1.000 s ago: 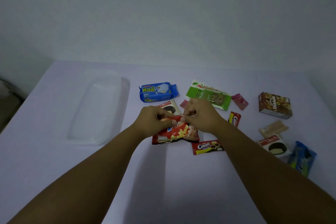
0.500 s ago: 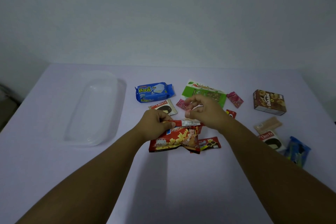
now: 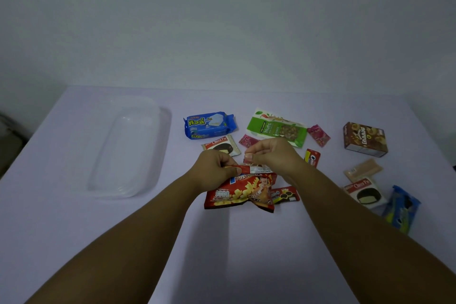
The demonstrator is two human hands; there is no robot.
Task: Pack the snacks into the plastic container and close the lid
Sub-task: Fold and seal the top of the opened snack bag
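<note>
Pale lilac covers the table (image 3: 74,229) we work at, and on its left side lies the clear plastic container (image 3: 128,148), empty, well apart from the snacks. In the middle we hold the red potato-snack bag (image 3: 243,191) by its folded top edge: our left hand (image 3: 213,170) pinches the left end between thumb and curled fingers, while our right hand (image 3: 272,155) has its fingers bent over the right end, thumb and forefinger nipped together just above the fold; whether they grip the bag we cannot tell. Far of the hands sit the blue wafer pack (image 3: 209,125) and the green nuts pouch (image 3: 277,128), with a Choco Pie (image 3: 220,147) near the left hand. At the right stands a brown biscuit box (image 3: 365,139); nearer lie a second Choco Pie (image 3: 365,192), a blue cookie pack (image 3: 401,208) and a beige sachet (image 3: 362,170). Smallest are two pink sweets (image 3: 318,135), (image 3: 246,140), a small red Oreo packet (image 3: 312,157) and a red cream-biscuit strip (image 3: 286,195) touching the bag.
</note>
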